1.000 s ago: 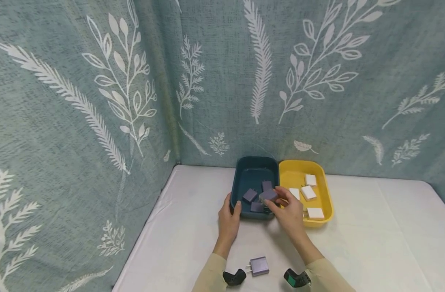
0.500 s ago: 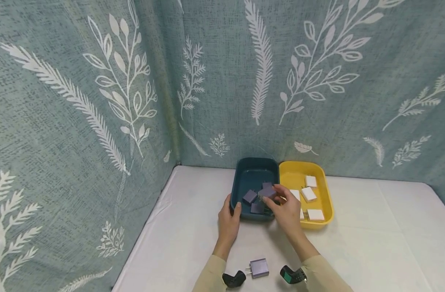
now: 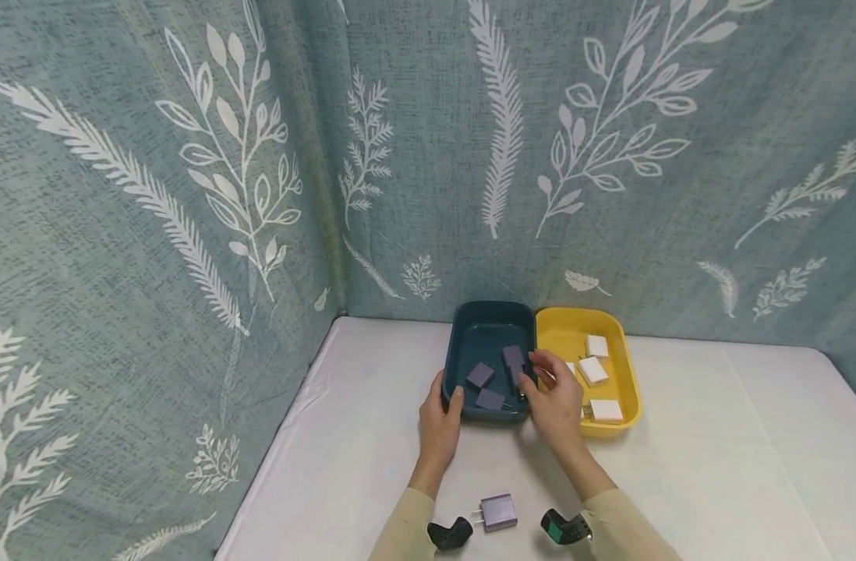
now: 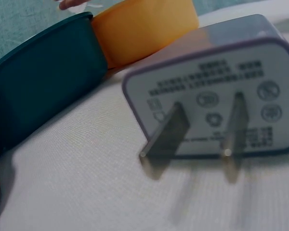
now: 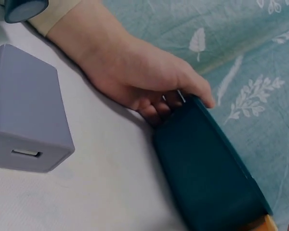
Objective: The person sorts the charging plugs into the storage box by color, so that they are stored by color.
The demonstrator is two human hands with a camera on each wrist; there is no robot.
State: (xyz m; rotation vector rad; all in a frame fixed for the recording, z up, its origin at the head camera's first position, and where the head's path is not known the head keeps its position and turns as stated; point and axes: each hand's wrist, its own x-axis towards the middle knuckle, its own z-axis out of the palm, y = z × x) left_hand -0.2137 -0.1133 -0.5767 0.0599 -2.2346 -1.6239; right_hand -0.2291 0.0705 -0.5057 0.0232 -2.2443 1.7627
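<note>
My left hand [image 3: 440,421] grips the near left corner of a dark teal bin [image 3: 493,333], thumb over the rim and fingers curled against the outer wall, as the right wrist view shows. Several purple plug-in chargers lie in the bin, among them one charger [image 3: 480,375] at the left and another charger [image 3: 513,357] at the right. Over the bin's right rim, my right hand [image 3: 557,401] has its thumb and fingers apart, with no charger between them. A lilac charger [image 3: 499,513] lies on the table between my forearms, its two prongs facing left.
A yellow bin [image 3: 557,333] stands right against the teal one, with several white chargers [image 3: 593,371] inside. Black wrist cameras [image 3: 450,534] sit by both forearms. A leaf-patterned curtain [image 3: 428,156] hangs behind the white table [image 3: 716,436].
My right hand has let go of a purple charger, which now lies in the teal bin's right side, and has drawn slightly right. My left hand has stayed on the bin.
</note>
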